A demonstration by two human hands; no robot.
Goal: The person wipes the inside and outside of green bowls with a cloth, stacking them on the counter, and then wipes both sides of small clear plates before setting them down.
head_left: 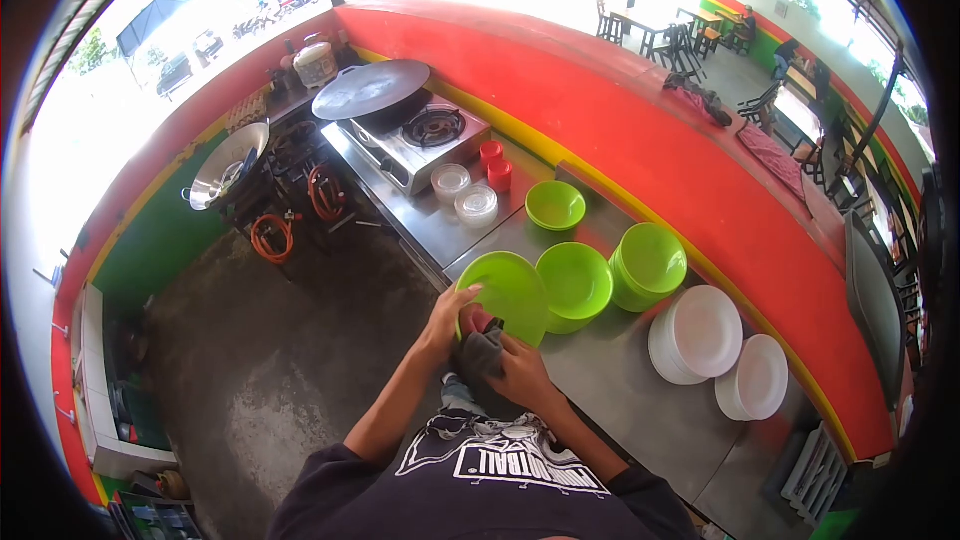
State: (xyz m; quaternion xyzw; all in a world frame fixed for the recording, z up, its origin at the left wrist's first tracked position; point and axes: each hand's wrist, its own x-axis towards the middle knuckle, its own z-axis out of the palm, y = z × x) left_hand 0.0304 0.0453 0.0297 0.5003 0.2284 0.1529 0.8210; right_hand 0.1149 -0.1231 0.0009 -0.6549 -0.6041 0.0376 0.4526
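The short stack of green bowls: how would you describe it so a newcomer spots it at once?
Start at the steel counter along the red wall and find the silver gas stove. Just past the two red cups sits the green stack. Of the three green stacks standing there, it is nearest the stove and looks the shortest.
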